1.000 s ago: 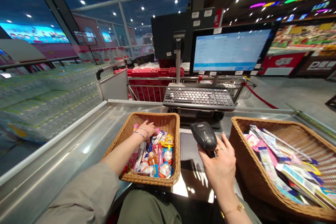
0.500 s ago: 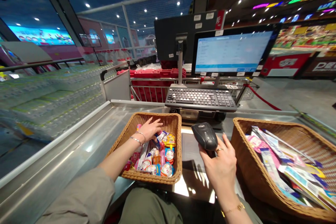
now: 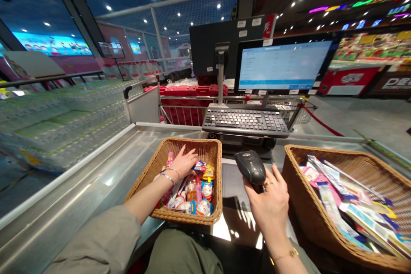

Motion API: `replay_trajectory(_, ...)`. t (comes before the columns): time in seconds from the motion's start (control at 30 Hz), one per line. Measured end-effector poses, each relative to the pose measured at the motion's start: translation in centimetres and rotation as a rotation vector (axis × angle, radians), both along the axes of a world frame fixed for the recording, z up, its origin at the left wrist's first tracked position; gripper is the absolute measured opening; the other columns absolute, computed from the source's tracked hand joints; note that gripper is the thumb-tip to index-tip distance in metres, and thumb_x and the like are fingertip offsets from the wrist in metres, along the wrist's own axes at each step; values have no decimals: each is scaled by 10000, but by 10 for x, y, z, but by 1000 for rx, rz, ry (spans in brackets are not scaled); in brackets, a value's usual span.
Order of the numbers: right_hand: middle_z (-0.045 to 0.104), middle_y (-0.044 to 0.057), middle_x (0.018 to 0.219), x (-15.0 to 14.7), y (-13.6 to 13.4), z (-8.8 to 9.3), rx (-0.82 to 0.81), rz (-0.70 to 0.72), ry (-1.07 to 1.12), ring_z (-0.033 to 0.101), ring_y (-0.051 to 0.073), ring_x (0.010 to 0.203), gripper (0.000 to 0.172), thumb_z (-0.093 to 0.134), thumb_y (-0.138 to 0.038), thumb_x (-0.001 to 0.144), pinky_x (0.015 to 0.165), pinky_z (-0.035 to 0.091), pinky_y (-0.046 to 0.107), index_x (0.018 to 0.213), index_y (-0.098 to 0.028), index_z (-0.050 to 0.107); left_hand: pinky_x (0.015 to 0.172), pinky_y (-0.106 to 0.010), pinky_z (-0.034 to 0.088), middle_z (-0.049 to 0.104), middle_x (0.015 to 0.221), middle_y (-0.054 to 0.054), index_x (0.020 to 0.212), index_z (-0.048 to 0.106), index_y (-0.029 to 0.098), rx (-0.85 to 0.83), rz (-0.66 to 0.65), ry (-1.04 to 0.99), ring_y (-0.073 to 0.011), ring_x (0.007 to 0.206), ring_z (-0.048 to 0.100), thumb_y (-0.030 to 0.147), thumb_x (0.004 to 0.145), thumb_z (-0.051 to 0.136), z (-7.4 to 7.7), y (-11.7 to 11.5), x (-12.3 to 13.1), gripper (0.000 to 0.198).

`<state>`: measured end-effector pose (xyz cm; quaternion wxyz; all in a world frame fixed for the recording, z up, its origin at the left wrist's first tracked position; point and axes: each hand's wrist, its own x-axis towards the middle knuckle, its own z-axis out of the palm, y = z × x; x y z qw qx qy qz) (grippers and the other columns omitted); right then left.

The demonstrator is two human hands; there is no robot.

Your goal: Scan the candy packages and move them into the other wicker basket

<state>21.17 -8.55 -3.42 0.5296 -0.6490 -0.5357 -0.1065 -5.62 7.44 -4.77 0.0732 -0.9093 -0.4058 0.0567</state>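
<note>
Your left hand (image 3: 183, 163) has slid a little lower over the small packets (image 3: 195, 195) in the left basket (image 3: 180, 219), and its fingers have drawn closer together. It lies palm down on the heap (whether anything is pinched beneath, you cannot tell from here). Your right hand (image 3: 272, 203) is wrapped around the handle of the scanner (image 3: 251, 166), holding it upright between the left basket and the right basket (image 3: 290, 167), just in front of the keyboard (image 3: 245, 120). The lit screen (image 3: 284, 66) stands behind.
</note>
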Motion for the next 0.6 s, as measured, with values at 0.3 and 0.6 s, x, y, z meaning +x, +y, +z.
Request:
replay_trajectory(0.3, 709, 112, 1128, -2, -1, 3, 5, -1, 7, 492, 341, 1281, 268, 605, -406, 819, 1010, 404, 520, 920, -176, 698, 1165, -666, 3, 621, 1356, -66, 945, 715, 252, -12, 77, 13, -319, 1404, 390, 400, 793, 709, -2, -1, -17, 212)
replay_trajectory(0.6, 702, 101, 1163, -1, -2, 1, -3, -5, 3, 485, 337, 1290, 255, 613, -410, 809, 1017, 396, 513, 881, -180, 697, 1126, -728, -44, 551, 1433, -68, 954, 731, 276, 47, 78, -35, -324, 1463, 271, 340, 798, 707, 21, -10, -10, 171)
